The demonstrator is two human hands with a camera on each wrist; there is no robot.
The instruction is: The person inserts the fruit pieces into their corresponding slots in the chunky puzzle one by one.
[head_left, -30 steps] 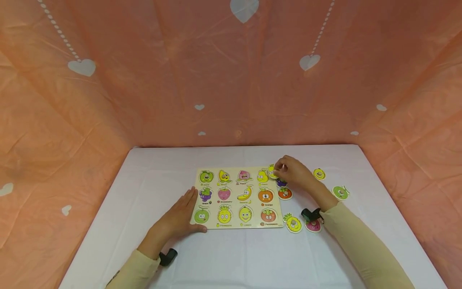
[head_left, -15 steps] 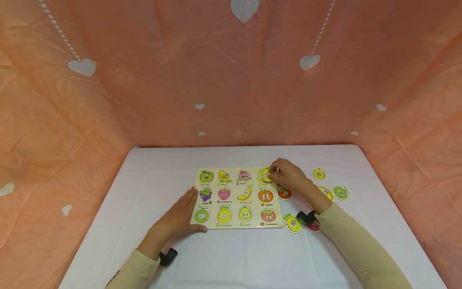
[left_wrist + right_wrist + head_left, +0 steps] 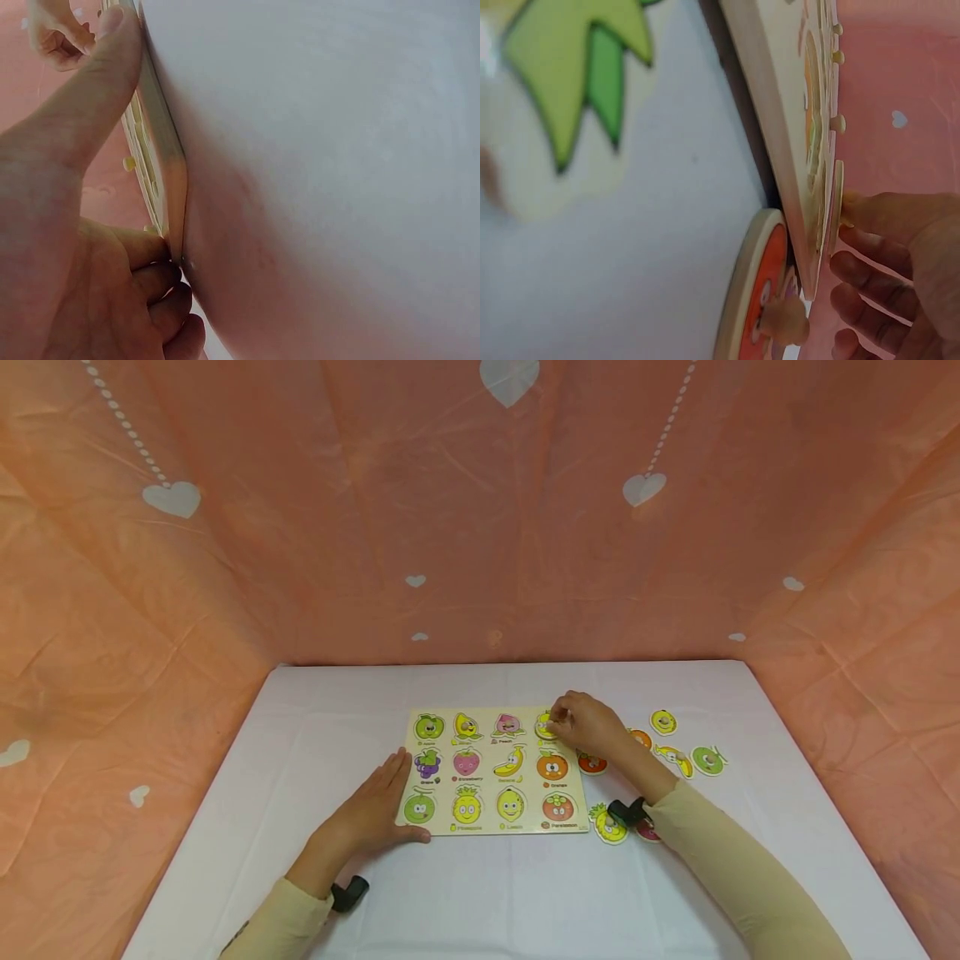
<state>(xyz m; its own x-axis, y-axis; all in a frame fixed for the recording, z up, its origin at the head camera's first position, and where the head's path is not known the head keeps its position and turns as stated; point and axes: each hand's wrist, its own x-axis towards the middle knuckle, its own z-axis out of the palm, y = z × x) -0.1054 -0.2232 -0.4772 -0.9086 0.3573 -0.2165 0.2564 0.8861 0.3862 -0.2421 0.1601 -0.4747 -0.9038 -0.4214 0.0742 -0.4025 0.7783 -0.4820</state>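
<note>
A wooden fruit puzzle board (image 3: 487, 793) lies on the white table. My left hand (image 3: 367, 806) rests against its left side, fingers stretched along the edge and thumb at the front corner. In the left wrist view the thumb (image 3: 112, 67) lies along the board's front edge. At the board's far right corner, my right hand (image 3: 592, 727) pinches a yellow-green pear puzzle piece (image 3: 545, 727) by its knob, right over the printed pear. The right wrist view shows this piece (image 3: 837, 210) edge-on, close against the board's face. Knobbed apple (image 3: 429, 727), mango (image 3: 466, 727) and peach (image 3: 507, 725) pieces sit in the far row.
Loose pieces lie right of the board: persimmon (image 3: 592, 763), orange (image 3: 640, 737), lemon (image 3: 663, 722), banana (image 3: 672, 760), green melon (image 3: 708, 760) and pineapple (image 3: 609, 825). A dark pink piece (image 3: 647, 832) is partly hidden by the right wrist. Pink cloth walls surround the table.
My right hand has moved left with the pear piece, from the board's right edge onto the printed pear. The orange and banana pieces have come into sight behind the arm. My left hand has stayed still.
</note>
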